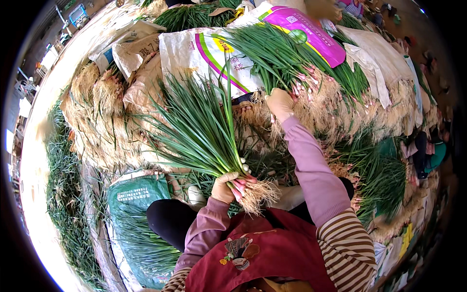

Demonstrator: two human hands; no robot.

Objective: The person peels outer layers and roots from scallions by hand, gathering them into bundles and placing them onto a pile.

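Note:
A thick bunch of spring onions (202,131) is in my left hand (225,188), which is closed round the stems just above the pinkish bulbs. Its green leaves fan up and to the left, while the pale roots hang to the right, over my lap. My right arm is stretched forward. At its end, my gloved right hand (280,103) has its fingers curled at the left edge of a heap of loose spring onions (272,51), apparently gripping stems there. The fingertips are partly hidden among the leaves. Roots and pink bulbs of the heap lie right beside that hand.
White printed sacks (180,53) and a purple sack (311,31) lie on the stacked onions, whose roots (107,131) face me. A green sack (141,194) with onions lies at my left, more onions (379,170) at my right. Leaf scraps (68,194) cover the far left floor.

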